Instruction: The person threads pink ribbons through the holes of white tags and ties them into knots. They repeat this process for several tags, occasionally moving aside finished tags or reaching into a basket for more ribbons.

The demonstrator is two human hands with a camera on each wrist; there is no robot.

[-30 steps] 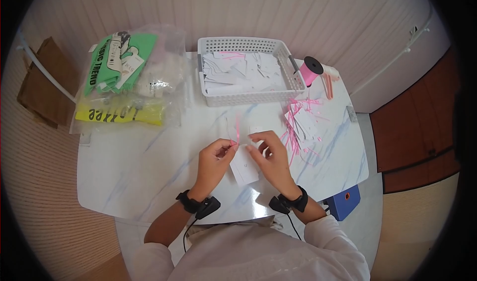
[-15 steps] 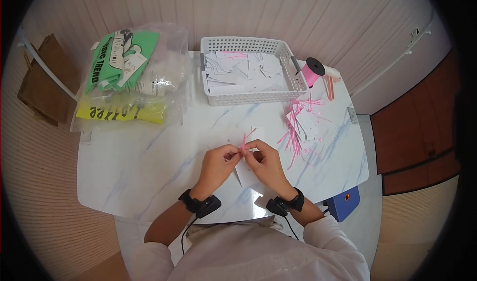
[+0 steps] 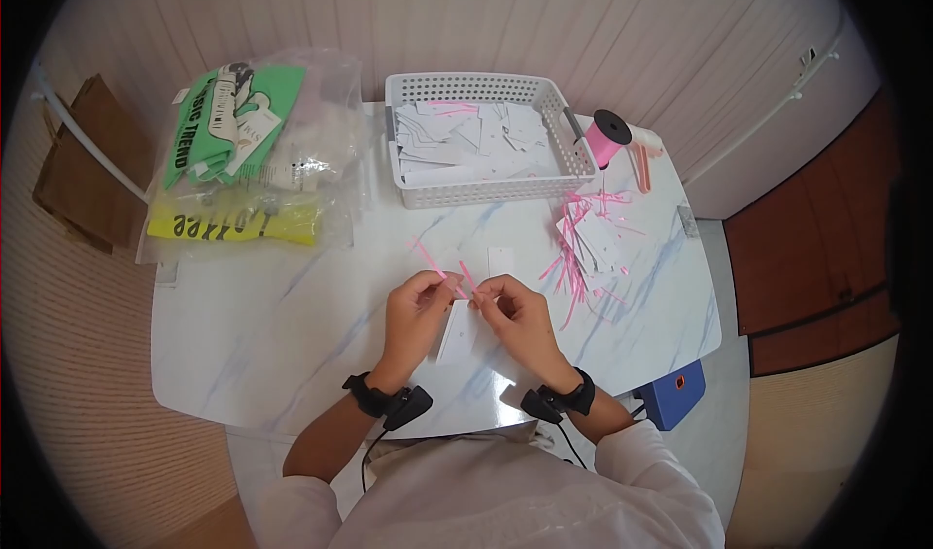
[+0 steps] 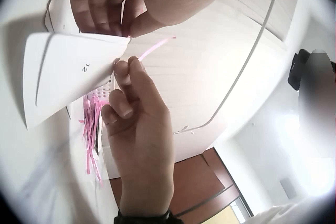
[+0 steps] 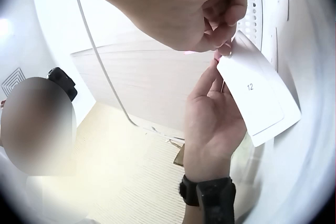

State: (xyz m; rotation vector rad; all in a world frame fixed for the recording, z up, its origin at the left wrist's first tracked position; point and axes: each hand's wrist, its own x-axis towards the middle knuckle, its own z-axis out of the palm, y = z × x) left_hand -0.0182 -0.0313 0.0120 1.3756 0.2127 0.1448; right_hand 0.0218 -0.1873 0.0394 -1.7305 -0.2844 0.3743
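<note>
Near the front middle of the table, my left hand [image 3: 418, 314] pinches one end of a pink ribbon [image 3: 428, 259]. My right hand [image 3: 520, 316] pinches the ribbon's other end, so two short tails stick up and spread apart. Under the fingertips hangs a small set of white cards [image 3: 459, 335], joined at one corner close to the ribbon. Seen from the left wrist, the top card [image 4: 79, 66] bears a printed 12. That number shows on the card [image 5: 252, 90] in the right wrist view too, where the fingers of both hands meet at its corner.
Beyond the hands lies a single white card [image 3: 501, 260]. A white basket [image 3: 486, 197] of loose cards stands at the back. To the right are ribbon-tied cards [image 3: 593, 241] and a pink ribbon spool [image 3: 606, 141]. Bagged clothes [image 3: 243, 151] lie at the left.
My right hand has come in from the right and taken hold of the ribbon. The ribbon tails, together half a second ago, now spread apart. The cards have shifted slightly left.
</note>
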